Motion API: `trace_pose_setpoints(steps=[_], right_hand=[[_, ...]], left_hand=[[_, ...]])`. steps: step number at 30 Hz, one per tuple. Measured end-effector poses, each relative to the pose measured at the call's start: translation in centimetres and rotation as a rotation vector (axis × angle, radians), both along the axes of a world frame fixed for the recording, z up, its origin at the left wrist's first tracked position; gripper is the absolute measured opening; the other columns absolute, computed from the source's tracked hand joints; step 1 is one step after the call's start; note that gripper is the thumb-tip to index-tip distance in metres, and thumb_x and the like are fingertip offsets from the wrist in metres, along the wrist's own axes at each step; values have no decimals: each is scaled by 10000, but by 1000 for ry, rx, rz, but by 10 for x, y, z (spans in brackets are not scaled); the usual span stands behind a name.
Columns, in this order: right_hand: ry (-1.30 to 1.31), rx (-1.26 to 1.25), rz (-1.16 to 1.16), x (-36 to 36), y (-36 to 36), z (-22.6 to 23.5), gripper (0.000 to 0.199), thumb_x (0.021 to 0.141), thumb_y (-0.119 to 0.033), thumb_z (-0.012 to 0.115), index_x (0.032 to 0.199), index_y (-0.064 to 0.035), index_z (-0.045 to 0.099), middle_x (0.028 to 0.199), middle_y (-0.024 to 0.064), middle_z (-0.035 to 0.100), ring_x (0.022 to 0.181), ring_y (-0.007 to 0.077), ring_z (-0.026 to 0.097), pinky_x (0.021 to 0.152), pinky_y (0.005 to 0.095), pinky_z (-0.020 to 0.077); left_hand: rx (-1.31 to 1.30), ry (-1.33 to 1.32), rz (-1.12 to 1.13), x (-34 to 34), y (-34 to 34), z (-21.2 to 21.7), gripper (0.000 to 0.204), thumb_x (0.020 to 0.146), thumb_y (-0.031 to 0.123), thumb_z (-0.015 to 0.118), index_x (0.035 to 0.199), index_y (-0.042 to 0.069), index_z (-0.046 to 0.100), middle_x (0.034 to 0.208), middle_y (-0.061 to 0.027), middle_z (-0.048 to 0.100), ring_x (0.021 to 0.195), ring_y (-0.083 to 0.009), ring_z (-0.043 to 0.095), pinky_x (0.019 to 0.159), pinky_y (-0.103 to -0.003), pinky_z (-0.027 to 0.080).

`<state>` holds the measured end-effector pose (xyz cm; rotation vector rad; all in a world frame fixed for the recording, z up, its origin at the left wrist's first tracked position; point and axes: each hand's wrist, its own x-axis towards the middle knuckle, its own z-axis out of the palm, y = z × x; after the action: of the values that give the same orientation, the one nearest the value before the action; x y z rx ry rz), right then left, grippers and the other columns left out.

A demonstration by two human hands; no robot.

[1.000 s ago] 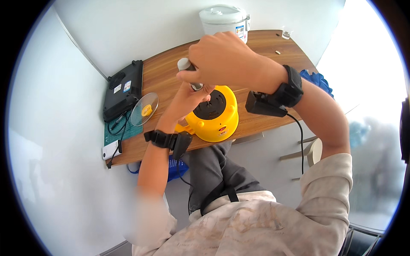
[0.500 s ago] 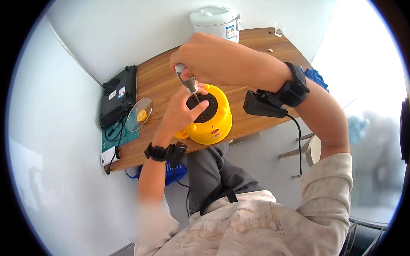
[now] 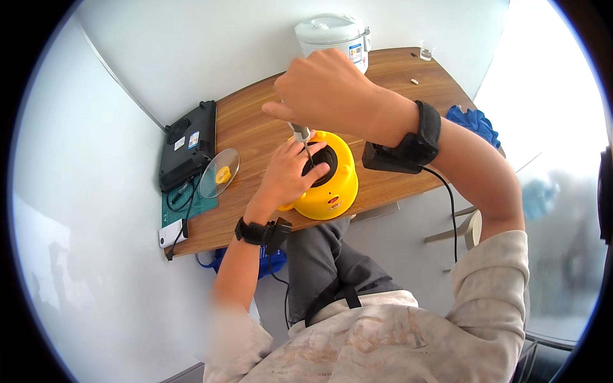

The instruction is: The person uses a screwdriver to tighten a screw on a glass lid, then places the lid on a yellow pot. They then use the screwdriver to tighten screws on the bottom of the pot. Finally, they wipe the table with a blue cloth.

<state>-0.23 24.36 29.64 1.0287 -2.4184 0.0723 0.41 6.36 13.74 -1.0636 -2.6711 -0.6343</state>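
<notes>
A yellow round electric pot [image 3: 345, 185] stands upside down at the table's front edge, its slotted black base [image 3: 329, 158] facing up. My right hand [image 3: 329, 86] is closed around the handle of a grey-and-white screwdriver [image 3: 300, 133], held nearly upright above the pot. Its metal shaft points down at the black base; the tip is hard to make out beside my left thumb. Spread over the base and the pot's left side, my left hand [image 3: 284, 172] has its thumb and fingers apart on either side of the shaft.
Left on the wooden table [image 3: 246, 121] are a black induction cooker [image 3: 188, 147] on its side, a glass lid [image 3: 220, 173], a green mat [image 3: 203, 205] and a white phone [image 3: 172, 233]. A rice cooker [image 3: 332, 35], a glass [image 3: 426, 52] and blue cloth [image 3: 474, 122] lie farther off.
My right hand has turned on the screwdriver handle, its wrist rolled so more of the back of the hand shows. The whole view has shifted slightly. My left hand stays on the pot.
</notes>
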Motion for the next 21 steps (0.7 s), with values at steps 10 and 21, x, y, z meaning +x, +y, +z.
trace_pose_setpoints(steps=[10,21], right_hand=[[-201,-310,369,-6,18,-28,334,823,-296,751,877,26,679,781,174,671,726,385,680,663,437,565],[-29,-30,-113,0,5,-13,461,895,-471,643,706,-56,712,675,120,657,591,296,658,510,367,503]], left_hand=[[-141,-29,73,5,-1,-2,461,1065,313,345,1454,127,508,1281,-147,586,1240,-339,473,1140,-461,286],[-156,43,81,5,3,-4,465,1053,270,358,1469,108,488,1534,-102,419,1291,-284,456,1134,-435,278]])
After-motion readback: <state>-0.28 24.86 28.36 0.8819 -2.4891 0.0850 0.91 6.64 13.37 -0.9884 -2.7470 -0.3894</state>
